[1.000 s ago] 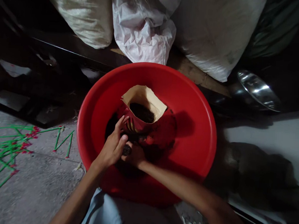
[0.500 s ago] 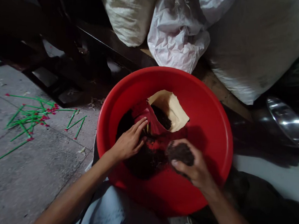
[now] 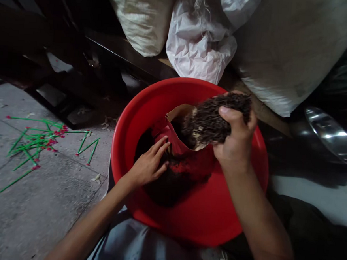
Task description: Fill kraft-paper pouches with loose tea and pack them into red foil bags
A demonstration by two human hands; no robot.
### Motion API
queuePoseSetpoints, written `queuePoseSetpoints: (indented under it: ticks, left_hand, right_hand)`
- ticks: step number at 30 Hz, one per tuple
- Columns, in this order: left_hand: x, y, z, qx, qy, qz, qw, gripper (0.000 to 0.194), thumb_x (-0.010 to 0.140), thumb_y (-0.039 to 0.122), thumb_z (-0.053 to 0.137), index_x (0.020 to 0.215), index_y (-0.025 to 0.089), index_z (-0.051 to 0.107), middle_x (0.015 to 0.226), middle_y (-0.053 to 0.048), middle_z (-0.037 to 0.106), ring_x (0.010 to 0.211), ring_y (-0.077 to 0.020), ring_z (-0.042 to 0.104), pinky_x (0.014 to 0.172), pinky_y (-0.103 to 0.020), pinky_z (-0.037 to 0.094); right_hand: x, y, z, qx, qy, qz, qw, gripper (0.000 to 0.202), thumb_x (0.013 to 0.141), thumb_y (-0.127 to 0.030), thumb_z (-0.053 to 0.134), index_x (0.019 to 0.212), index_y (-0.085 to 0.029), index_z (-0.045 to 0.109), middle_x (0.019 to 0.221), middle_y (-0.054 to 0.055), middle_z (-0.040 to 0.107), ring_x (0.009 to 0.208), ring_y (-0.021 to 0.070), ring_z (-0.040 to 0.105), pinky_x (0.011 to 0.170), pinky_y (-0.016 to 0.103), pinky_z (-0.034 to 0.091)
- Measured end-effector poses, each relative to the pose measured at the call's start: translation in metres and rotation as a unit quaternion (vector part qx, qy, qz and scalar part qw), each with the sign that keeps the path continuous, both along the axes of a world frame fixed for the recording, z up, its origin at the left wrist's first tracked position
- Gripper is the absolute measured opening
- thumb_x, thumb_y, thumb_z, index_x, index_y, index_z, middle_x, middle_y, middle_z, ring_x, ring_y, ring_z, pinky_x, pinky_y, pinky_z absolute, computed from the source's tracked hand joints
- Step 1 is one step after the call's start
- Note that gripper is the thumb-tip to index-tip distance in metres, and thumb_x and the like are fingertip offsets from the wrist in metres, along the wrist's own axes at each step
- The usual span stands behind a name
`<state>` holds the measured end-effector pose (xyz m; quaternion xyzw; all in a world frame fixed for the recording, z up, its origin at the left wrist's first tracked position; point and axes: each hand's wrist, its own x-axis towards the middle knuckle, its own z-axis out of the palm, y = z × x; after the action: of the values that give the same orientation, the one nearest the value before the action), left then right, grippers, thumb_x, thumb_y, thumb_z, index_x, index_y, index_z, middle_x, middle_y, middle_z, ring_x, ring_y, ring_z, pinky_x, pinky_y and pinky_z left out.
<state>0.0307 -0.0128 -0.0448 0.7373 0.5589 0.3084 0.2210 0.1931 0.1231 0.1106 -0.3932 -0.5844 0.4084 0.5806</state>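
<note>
A red paper bag [image 3: 178, 146] with a pale inside stands in a red plastic tub [image 3: 215, 212], its mouth facing up. My right hand [image 3: 238, 140] is raised over the bag's right side, fingers curled round a handful of dark, loose, tea-like bits [image 3: 219, 113]. Some of the bits spill down into the mouth and cover part of its rim. My left hand [image 3: 149, 164] rests against the near left side of the bag, fingers stretched out and slightly apart. More dark bits [image 3: 169, 189] lie heaped in the tub below and left of the bag.
Green sticks with red ends [image 3: 42, 140] lie scattered on the grey floor at left. Behind the tub sit a white woven sack [image 3: 200, 40] and other large sacks [image 3: 286, 46]. A shiny metal bowl [image 3: 330, 133] is at right, and dark wooden furniture [image 3: 107, 50] stands at upper left.
My right hand has risen from low in the tub to above the bag and tipped its handful toward the mouth. My left hand has stayed by the bag.
</note>
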Motion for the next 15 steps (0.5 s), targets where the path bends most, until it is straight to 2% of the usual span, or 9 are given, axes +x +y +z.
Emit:
queuePoseSetpoints:
  ticks: [3, 6, 8, 10, 12, 13, 15]
  left_hand:
    - [-0.002, -0.001, 0.004, -0.021, -0.018, -0.01, 1.0, 0.065, 0.107, 0.045, 0.044, 0.164, 0.023, 0.021, 0.174, -0.015, 0.02, 0.157, -0.0296, 0.034, 0.124, -0.05, 0.045]
    - [-0.003, -0.001, 0.006, -0.034, -0.034, -0.016, 0.999, 0.066, 0.107, 0.048, 0.043, 0.164, 0.023, 0.021, 0.174, -0.015, 0.019, 0.158, -0.03, 0.033, 0.125, -0.052, 0.042]
    - [-0.004, -0.001, 0.006, -0.034, -0.038, -0.018, 0.999, 0.066, 0.107, 0.048, 0.043, 0.164, 0.023, 0.021, 0.174, -0.015, 0.017, 0.158, -0.0297, 0.032, 0.127, -0.052, 0.04]
    - [-0.004, -0.001, 0.006, -0.03, -0.036, -0.019, 0.999, 0.065, 0.107, 0.047, 0.043, 0.163, 0.024, 0.021, 0.174, -0.015, 0.017, 0.159, -0.0294, 0.031, 0.128, -0.052, 0.037]
    - [-0.004, 0.0, 0.006, -0.031, -0.029, -0.019, 0.999, 0.064, 0.107, 0.046, 0.044, 0.163, 0.023, 0.021, 0.174, -0.015, 0.017, 0.159, -0.0298, 0.03, 0.128, -0.052, 0.037]
    - [-0.003, 0.0, 0.006, -0.034, -0.027, -0.018, 0.999, 0.064, 0.107, 0.045, 0.044, 0.163, 0.023, 0.021, 0.174, -0.015, 0.018, 0.158, -0.03, 0.031, 0.128, -0.053, 0.037]
    - [-0.003, 0.001, 0.006, -0.041, -0.025, -0.012, 0.999, 0.063, 0.108, 0.043, 0.043, 0.163, 0.023, 0.022, 0.174, -0.015, 0.019, 0.158, -0.0301, 0.033, 0.128, -0.053, 0.038]
  right_hand:
    - [-0.008, 0.008, -0.012, 0.01, 0.027, 0.048, 0.998, 0.016, 0.085, -0.03, 0.059, 0.099, -0.022, 0.06, 0.097, 0.003, 0.067, 0.095, 0.0202, 0.07, 0.091, 0.038, 0.059]
    - [-0.001, 0.007, -0.013, 0.049, 0.023, 0.089, 0.995, 0.018, 0.09, -0.03, 0.052, 0.097, -0.019, 0.065, 0.09, 0.005, 0.07, 0.093, 0.022, 0.071, 0.091, 0.041, 0.058]
    - [0.011, 0.002, -0.008, 0.075, -0.022, 0.108, 0.991, 0.025, 0.092, -0.031, 0.048, 0.099, -0.019, 0.07, 0.091, 0.006, 0.073, 0.092, 0.0231, 0.072, 0.091, 0.043, 0.059]
    - [0.029, -0.003, -0.003, 0.094, -0.094, 0.115, 0.984, 0.029, 0.092, -0.033, 0.051, 0.103, -0.019, 0.074, 0.1, 0.008, 0.075, 0.097, 0.0252, 0.072, 0.085, 0.042, 0.061]
    - [0.051, -0.006, -0.004, 0.106, -0.15, 0.072, 0.98, 0.029, 0.092, -0.035, 0.054, 0.108, -0.022, 0.075, 0.114, 0.008, 0.074, 0.106, 0.0269, 0.072, 0.076, 0.039, 0.063]
    - [0.063, -0.006, -0.009, 0.106, -0.164, 0.024, 0.98, 0.029, 0.093, -0.036, 0.055, 0.11, -0.023, 0.074, 0.12, 0.008, 0.072, 0.107, 0.0264, 0.071, 0.072, 0.037, 0.063]
    - [0.084, -0.004, -0.03, 0.066, -0.196, -0.079, 0.975, 0.03, 0.096, -0.038, 0.052, 0.113, -0.023, 0.072, 0.121, 0.008, 0.071, 0.1, 0.0235, 0.072, 0.066, 0.035, 0.061]
